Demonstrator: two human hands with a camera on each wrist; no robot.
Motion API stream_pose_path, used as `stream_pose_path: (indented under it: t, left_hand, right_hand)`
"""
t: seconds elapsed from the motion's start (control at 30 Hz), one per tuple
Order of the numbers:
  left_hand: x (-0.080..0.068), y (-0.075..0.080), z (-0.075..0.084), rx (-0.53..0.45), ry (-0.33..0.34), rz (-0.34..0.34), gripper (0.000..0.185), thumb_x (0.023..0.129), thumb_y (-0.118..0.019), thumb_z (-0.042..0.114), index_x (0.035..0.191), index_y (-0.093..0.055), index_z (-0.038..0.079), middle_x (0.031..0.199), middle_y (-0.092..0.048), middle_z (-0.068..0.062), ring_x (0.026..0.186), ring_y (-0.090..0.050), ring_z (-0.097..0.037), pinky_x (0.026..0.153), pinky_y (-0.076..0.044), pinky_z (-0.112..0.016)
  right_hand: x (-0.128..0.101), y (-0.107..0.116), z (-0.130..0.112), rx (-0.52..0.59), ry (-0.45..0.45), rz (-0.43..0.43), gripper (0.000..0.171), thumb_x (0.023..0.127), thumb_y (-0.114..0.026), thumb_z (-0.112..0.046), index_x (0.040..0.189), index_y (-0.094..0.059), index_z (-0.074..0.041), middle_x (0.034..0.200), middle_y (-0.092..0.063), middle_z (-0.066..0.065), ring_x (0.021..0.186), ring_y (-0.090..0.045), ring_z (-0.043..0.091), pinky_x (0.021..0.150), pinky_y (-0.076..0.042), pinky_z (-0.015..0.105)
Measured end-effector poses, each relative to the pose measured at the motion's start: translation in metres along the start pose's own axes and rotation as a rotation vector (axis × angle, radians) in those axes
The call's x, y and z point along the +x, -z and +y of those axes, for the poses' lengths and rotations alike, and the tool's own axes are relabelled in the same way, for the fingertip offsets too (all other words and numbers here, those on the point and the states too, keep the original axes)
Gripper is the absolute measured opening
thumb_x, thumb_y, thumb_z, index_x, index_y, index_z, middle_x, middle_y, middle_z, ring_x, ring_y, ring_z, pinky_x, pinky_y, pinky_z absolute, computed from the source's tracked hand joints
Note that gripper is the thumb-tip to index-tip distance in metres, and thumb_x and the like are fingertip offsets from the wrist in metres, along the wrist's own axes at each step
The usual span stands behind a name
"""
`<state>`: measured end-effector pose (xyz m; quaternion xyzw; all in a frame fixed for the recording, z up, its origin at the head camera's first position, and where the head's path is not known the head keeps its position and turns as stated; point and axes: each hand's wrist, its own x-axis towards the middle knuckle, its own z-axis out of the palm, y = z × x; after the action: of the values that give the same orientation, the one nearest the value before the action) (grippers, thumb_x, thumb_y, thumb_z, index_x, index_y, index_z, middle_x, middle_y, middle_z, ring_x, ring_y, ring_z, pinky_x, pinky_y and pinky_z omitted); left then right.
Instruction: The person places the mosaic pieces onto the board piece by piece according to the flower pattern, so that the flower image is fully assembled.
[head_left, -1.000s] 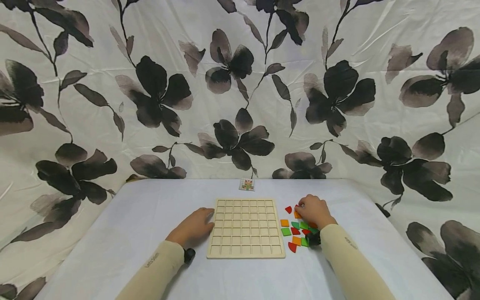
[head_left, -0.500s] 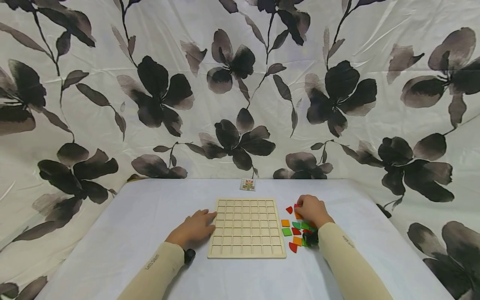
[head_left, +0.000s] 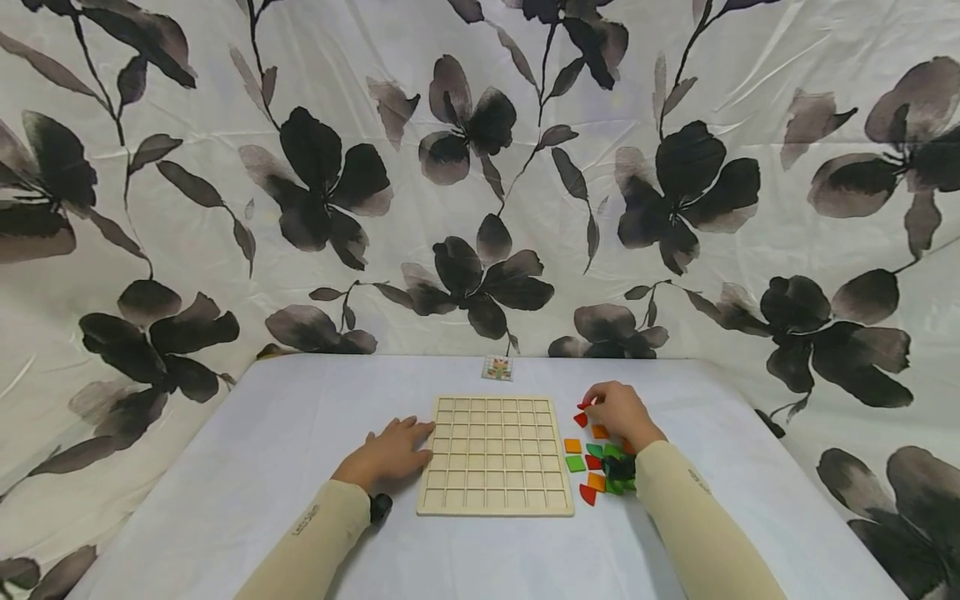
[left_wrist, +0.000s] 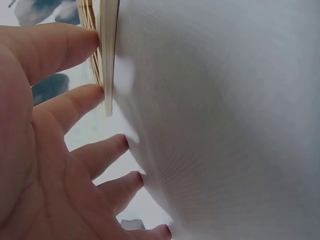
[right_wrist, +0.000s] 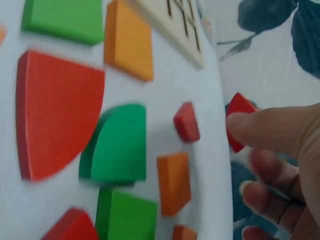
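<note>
One piece in hand: your right hand [head_left: 617, 412] pinches a small red piece [right_wrist: 239, 120], flat and thick-edged, with a pointed corner showing past your thumb.
Piece and fingers: your thumb lies over the piece's near face; the other fingers [right_wrist: 272, 175] curl below it, blurred in the right wrist view. The piece is lifted off the surface [head_left: 300, 433], above the far end of the loose pieces.
Loose pieces: red, green and orange tiles [head_left: 596, 467] lie on the surface just right of the wooden grid board [head_left: 491, 454]; a red quarter-round [right_wrist: 55, 110] and a green quarter-round [right_wrist: 120, 147] lie side by side, with an orange square [right_wrist: 172, 182] near them.
Left hand: your left hand [head_left: 390, 454] rests flat on the surface, fingers [left_wrist: 75, 102] straight and spread, the tips touching the board's left edge.
Far edge: a small picture card [head_left: 497, 367] lies beyond the board.
</note>
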<state>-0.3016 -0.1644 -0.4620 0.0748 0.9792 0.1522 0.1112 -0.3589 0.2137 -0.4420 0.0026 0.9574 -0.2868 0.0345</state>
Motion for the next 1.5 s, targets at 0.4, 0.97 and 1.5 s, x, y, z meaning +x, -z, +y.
stream_pose_path:
  t: [0.4, 0.97, 1.5]
  left_hand:
    - [-0.005, 0.005, -0.002, 0.003, -0.006, -0.005, 0.056, 0.095, -0.053, 0.037, 0.146, -0.044, 0.017, 0.155, -0.035, -0.017, 0.144, -0.024, -0.046, 0.107, -0.018, -0.076]
    - [0.0, 0.0, -0.005, -0.008, -0.002, 0.003, 0.056, 0.095, -0.053, 0.04, 0.147, -0.044, 0.021, 0.156, -0.035, -0.014, 0.146, -0.023, -0.044, 0.109, -0.017, -0.074]
    - [0.0, -0.001, -0.005, -0.021, 0.004, -0.003, 0.055, 0.095, -0.053, 0.04, 0.147, -0.044, 0.022, 0.157, -0.034, -0.013, 0.146, -0.022, -0.042, 0.11, -0.015, -0.074]
  right_hand:
    - [-0.001, -0.014, -0.028, 0.184, 0.111, -0.065, 0.023, 0.094, -0.062, -0.025, 0.112, -0.072, -0.014, 0.109, -0.069, 0.009, 0.069, -0.059, 0.022, 0.061, -0.048, 0.027]
    - [0.005, -0.049, -0.058, 0.305, 0.182, -0.059, 0.014, 0.089, -0.068, -0.018, 0.102, -0.067, -0.013, 0.097, -0.071, 0.005, 0.078, -0.061, 0.018, 0.07, -0.05, 0.029]
    - [0.011, -0.066, -0.077, 0.257, 0.181, -0.068, 0.004, 0.087, -0.072, -0.017, 0.089, -0.075, -0.018, 0.092, -0.071, -0.001, 0.086, -0.059, 0.017, 0.081, -0.049, 0.034]
